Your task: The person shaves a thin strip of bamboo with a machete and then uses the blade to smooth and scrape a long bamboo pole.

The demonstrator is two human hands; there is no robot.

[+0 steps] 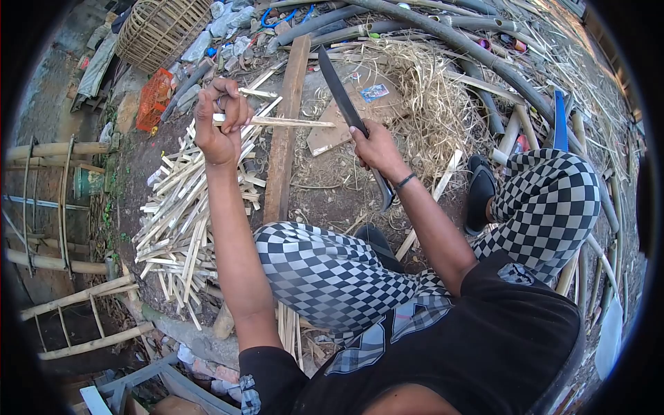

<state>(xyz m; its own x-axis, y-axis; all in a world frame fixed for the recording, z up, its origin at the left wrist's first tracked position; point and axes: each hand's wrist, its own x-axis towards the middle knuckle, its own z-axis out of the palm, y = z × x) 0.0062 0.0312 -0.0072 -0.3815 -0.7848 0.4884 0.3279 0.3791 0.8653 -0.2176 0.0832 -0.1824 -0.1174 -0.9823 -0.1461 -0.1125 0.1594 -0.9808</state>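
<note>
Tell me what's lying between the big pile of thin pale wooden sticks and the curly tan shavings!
In the head view, a long brown wooden plank lies beside the stick pile, then a flat brown board and a printed card nearer the shavings.

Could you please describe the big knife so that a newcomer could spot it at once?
Find the long wooden plank just left of the picture's centre. Right of it, the knife slants up from the person's right grip. Its dark, flat blade stands out from the pale sticks and shavings nearby.
</note>
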